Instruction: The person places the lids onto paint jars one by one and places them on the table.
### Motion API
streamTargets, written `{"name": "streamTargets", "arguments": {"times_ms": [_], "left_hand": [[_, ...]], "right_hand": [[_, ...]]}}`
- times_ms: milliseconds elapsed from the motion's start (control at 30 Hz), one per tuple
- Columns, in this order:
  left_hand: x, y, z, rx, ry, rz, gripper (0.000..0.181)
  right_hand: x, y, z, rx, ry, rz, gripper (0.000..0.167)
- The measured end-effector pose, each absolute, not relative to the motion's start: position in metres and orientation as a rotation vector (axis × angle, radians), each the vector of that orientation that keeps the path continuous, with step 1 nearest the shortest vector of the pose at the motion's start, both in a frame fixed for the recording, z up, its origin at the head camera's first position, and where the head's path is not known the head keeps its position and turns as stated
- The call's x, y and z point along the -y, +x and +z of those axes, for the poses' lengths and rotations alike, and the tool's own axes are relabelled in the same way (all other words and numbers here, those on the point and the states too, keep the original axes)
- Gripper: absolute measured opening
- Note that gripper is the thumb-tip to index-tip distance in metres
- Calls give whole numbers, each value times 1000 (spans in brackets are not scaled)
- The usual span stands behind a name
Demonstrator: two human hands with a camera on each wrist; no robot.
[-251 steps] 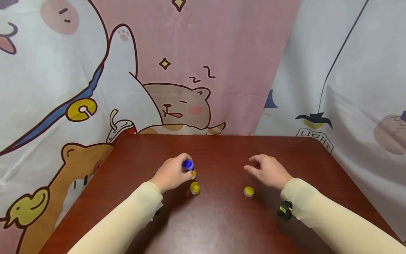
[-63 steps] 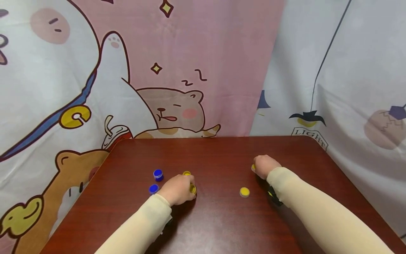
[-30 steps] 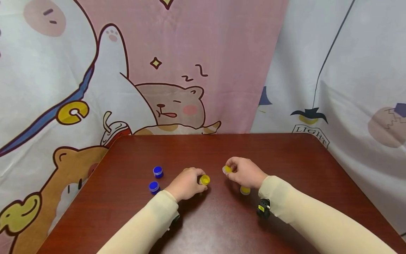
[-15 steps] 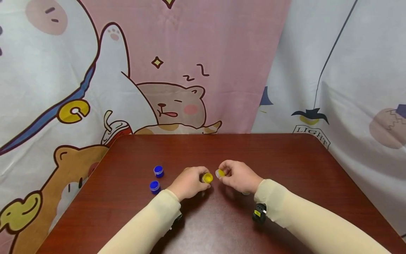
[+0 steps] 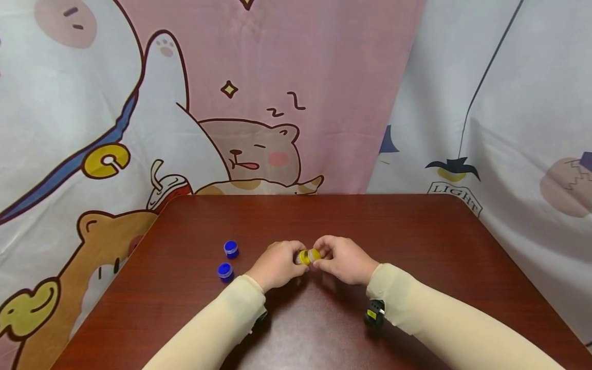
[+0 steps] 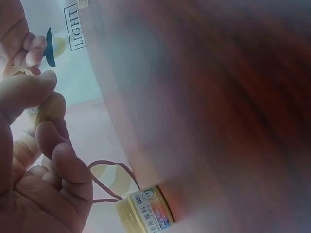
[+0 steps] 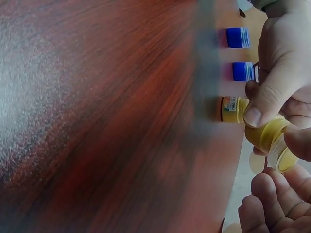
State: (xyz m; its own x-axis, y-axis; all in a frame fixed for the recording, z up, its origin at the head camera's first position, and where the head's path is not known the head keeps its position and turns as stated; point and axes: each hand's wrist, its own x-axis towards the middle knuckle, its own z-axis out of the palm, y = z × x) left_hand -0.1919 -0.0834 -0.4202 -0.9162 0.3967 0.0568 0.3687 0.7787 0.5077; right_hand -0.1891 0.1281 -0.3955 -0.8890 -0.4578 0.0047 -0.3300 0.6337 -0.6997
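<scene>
My left hand (image 5: 276, 264) grips a small yellow paint jar (image 5: 302, 257) tilted toward the right, just above the table. Between the thumb and fingers of my right hand (image 5: 348, 260) is a yellow lid with a pale rim (image 5: 314, 255). In the right wrist view the lid (image 7: 287, 160) sits against the mouth of the jar (image 7: 262, 136); whether it is seated straight I cannot tell. A second yellow paint jar (image 6: 145, 211) stands on the table beside my left hand, mostly hidden by that hand in the head view.
Two blue paint jars with lids on, one farther back (image 5: 231, 250) and one nearer (image 5: 225, 272), stand left of my hands on the brown table (image 5: 398, 221). A patterned curtain (image 5: 342, 103) hangs behind the table's back edge.
Earlier my left hand held a blue jar; both blue jars now stand at left. Since then each hand picked up a yellow piece, and jar and lid came together. Another yellow lid became hidden behind my right hand.
</scene>
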Motion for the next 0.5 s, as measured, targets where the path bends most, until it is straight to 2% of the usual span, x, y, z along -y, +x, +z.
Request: {"name": "streamTargets", "arguments": {"times_ms": [500], "left_hand": [[80,-191,-418,-2931,704,790,25]], "right_hand": [[-128,-188,-398,-2677,-669,-1099,22]]}}
